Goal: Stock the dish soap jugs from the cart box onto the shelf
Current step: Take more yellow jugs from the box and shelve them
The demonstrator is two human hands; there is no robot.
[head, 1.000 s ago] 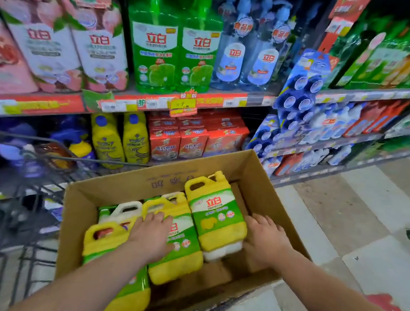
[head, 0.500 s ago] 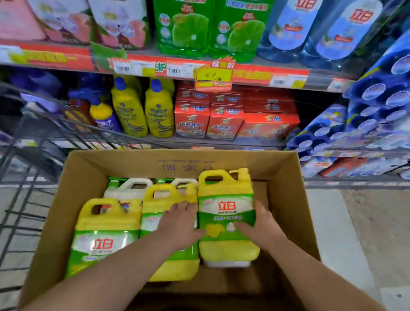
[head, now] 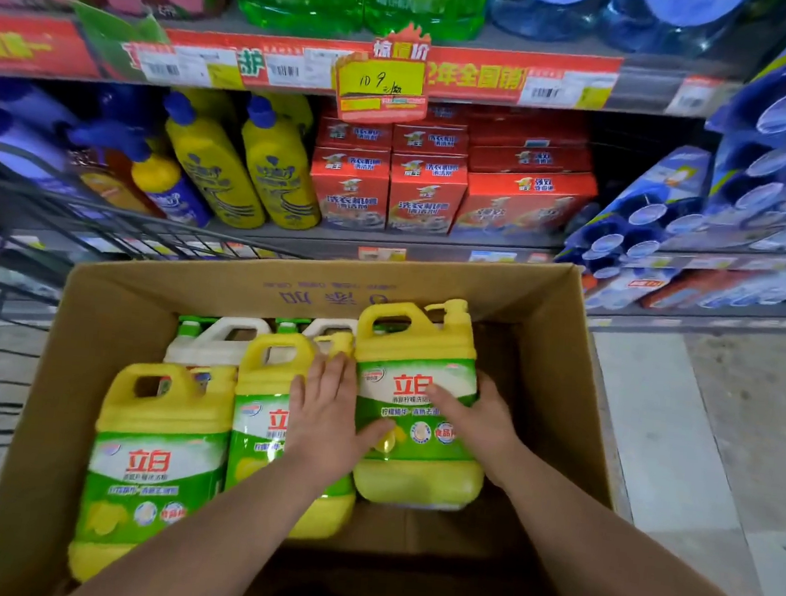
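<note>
An open cardboard box point(head: 108, 320) in the cart holds three yellow dish soap jugs with green labels. The rightmost yellow jug point(head: 421, 338) stands raised above the others, clasped from both sides: my left hand point(head: 328, 415) presses its left side with the thumb over the label, and my right hand point(head: 480, 419) grips its right side. A second yellow jug point(head: 276, 359) lies under my left hand, and a third jug point(head: 153, 462) lies at the box's left. Two white jugs with green caps point(head: 226, 335) lie behind them.
A wire cart point(head: 32, 218) surrounds the box on the left. The shelf point(head: 434, 244) behind holds yellow bottles point(head: 246, 166) and red boxes point(head: 429, 191). Blue packs point(head: 774, 155) hang at the right. Tiled floor point(head: 701, 443) lies to the right.
Both hands have closed in on the rightmost jug and it stands more upright and higher in the box. The view has moved closer to the shelf.
</note>
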